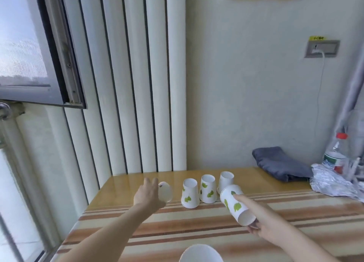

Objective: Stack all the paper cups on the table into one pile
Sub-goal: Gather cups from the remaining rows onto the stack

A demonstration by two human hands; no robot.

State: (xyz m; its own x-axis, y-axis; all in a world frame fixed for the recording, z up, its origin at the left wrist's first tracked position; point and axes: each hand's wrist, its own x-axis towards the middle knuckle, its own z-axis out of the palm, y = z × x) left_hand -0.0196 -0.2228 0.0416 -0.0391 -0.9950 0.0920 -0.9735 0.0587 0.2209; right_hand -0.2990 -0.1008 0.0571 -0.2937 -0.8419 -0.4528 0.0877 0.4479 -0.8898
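Both hands outstretched: left (148,195) gripping blurred cup (165,191), right (262,223) around tilted cup (235,206).

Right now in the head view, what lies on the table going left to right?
Left hand on a cup → two upside-down cups → right hand holding a tilted cup → grey cloth → foil → bottle.

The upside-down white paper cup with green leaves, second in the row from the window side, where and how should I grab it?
Take the upside-down white paper cup with green leaves around its narrow upper wall, coming from above. Its closed base faces up and the wide rim sits on the striped wooden table. A similar cup stands close beside it, so pinch front and back, not sideways.
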